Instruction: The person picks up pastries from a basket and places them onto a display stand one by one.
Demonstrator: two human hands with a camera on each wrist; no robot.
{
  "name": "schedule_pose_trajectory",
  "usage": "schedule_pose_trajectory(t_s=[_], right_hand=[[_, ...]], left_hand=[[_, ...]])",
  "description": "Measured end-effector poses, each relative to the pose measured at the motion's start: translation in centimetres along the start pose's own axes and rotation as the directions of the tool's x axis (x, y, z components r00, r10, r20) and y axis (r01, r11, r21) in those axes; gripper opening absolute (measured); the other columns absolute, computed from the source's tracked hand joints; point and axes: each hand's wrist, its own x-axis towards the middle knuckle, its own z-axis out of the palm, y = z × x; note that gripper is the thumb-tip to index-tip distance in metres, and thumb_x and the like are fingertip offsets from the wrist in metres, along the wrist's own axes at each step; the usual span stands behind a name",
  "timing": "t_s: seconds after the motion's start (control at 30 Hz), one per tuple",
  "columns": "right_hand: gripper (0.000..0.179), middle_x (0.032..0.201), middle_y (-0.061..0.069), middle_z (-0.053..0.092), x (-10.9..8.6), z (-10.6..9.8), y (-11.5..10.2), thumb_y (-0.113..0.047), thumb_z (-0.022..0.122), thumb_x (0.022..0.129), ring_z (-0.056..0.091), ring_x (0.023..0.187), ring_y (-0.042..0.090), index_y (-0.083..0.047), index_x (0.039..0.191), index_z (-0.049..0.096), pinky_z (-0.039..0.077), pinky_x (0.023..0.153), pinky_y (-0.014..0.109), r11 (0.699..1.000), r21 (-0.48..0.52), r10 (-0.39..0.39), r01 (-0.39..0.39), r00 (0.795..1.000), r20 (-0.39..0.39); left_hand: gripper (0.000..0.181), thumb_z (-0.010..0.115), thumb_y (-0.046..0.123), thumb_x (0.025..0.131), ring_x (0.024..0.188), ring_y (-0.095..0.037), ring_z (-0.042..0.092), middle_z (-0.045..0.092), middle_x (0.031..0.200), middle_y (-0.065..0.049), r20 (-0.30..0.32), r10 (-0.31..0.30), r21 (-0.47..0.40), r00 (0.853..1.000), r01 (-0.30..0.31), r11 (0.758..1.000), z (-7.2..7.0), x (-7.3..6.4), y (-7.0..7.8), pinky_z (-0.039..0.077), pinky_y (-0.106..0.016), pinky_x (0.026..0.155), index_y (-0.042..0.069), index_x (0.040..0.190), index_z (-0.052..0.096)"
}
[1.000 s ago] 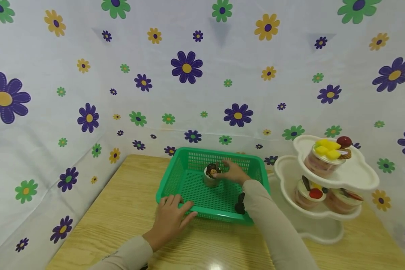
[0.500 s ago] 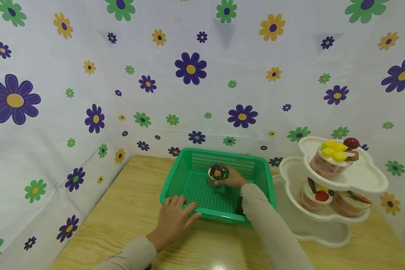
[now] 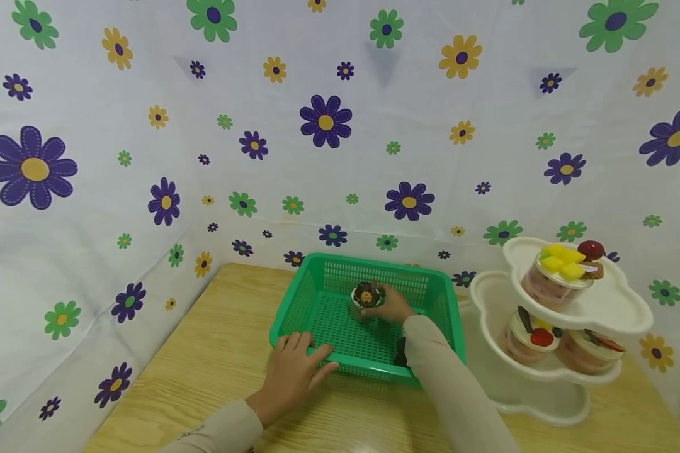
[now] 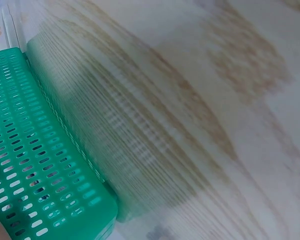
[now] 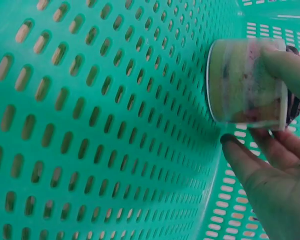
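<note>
A small clear dessert cup [image 3: 359, 309] with brown topping and a cookie-like piece stands upright inside the green plastic basket [image 3: 368, 367]. My right hand [image 3: 393, 306] reaches over the basket and grips the cup by its side. The right wrist view shows the cup [image 5: 247, 85] layered in pale and reddish bands, thumb on one side and fingers on the other; whether its base touches the basket floor I cannot tell. My left hand [image 3: 291, 374] holds the basket's front-left rim, fingers over it and thumb outside. Only a sliver of that hand shows in the left wrist view.
Right of the basket stands a white tiered stand [image 3: 617, 302]. One dessert cup [image 3: 555, 280] sits on its top tier, two more [image 3: 529, 340] below. A dark object [image 3: 400, 352] shows beside my right sleeve. Flowered cloth [image 3: 283, 163] hangs behind the wooden table [image 3: 204, 340].
My right hand's fingers have closed round the dessert cup, after standing spread beside it a second ago. The left hand stays at the rim. The head view has shifted slightly.
</note>
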Motion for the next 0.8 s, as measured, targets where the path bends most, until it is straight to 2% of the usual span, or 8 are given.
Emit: schedule_pose_trajectory(t_s=[0.13,0.2,0.37,0.57,0.8], right_hand=[[0.081,0.129,0.028,0.05,0.1,-0.3,-0.2,-0.033,0.081,0.077,0.05,0.118,0.043,0.01,0.134,0.042,0.045,0.092,0.052,1.0,-0.005,-0.011,0.011,1.0,0.005],[0.079,0.132,0.029,0.048,0.3,-0.7,-0.6,-0.029,0.079,0.08,0.048,0.121,0.043,0.01,0.136,0.039,0.043,0.095,0.054,1.0,0.009,0.002,-0.002,1.0,0.025],[0.077,0.134,0.027,0.046,0.1,-2.7,-2.2,-0.029,0.076,0.082,0.047,0.123,0.041,0.008,0.138,0.037,0.043,0.096,0.053,0.999,0.01,-0.049,0.049,0.998,0.033],[0.078,0.133,0.026,0.048,-2.0,-5.0,-4.8,-0.033,0.075,0.084,0.05,0.119,0.038,0.005,0.139,0.035,0.046,0.092,0.051,0.994,-0.017,-0.11,0.11,0.994,0.011],[0.085,0.134,0.024,0.048,-5.6,-7.4,-6.1,-0.04,0.076,0.081,0.055,0.115,0.037,0.001,0.142,0.033,0.05,0.086,0.047,0.995,-0.011,-0.098,0.098,0.994,-0.042]], left_hand=[[0.037,0.043,0.056,0.096,0.08,-0.019,0.05,0.053,0.089,-0.001,0.006,-0.01,-0.015,1.0,0.01,1.0,0.0,-0.1,0.1,0.04,-0.04,0.074,0.028,0.107,0.064],[0.035,0.046,0.055,0.095,0.08,-0.019,0.051,0.054,0.089,-0.001,0.008,-0.013,-0.018,1.0,0.013,1.0,-0.1,0.0,0.1,0.041,-0.04,0.074,0.028,0.107,0.064],[0.034,0.047,0.054,0.095,0.082,-0.02,0.052,0.054,0.09,-0.001,0.03,-0.016,-0.024,0.999,0.016,1.0,-0.1,0.2,0.1,0.042,-0.043,0.076,0.027,0.108,0.063],[0.036,0.043,0.055,0.096,0.084,-0.02,0.051,0.054,0.091,-0.001,0.041,-0.015,-0.032,0.999,0.017,0.999,-0.1,0.2,0.1,0.042,-0.044,0.078,0.027,0.109,0.063],[0.036,0.044,0.054,0.096,0.083,-0.02,0.051,0.053,0.09,-0.001,0.036,-0.009,-0.04,0.999,0.01,0.999,-0.1,0.2,0.1,0.041,-0.043,0.076,0.026,0.108,0.063]])
